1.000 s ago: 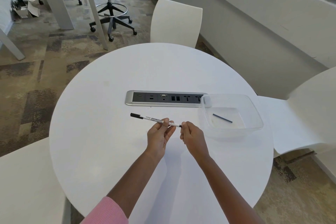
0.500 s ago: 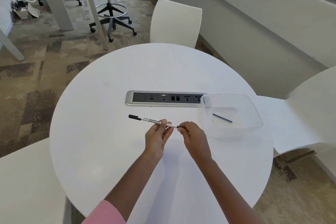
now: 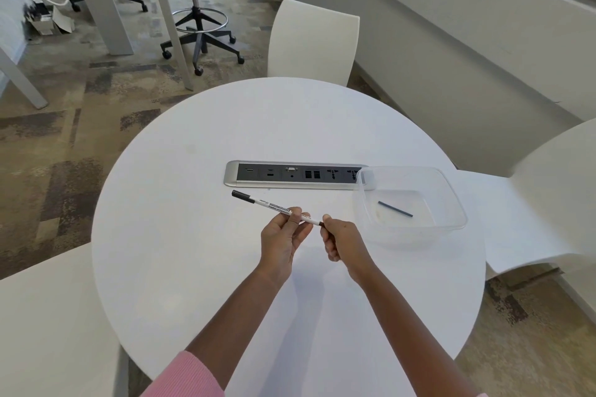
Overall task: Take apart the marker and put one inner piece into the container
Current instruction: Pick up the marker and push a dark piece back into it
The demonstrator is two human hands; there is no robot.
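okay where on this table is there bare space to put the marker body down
The table is bare on its whole left side, left of the left hand and the power strip, and along the far edge behind that strip. The right is crowded: the container overlaps the strip's right end, beside the right hand.

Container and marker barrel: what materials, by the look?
Container: clear, slightly frosted plastic, probably; the table and the dark stick inside show through its walls. Marker barrel: white, smooth plastic by its look, with printed black text and a black cap.
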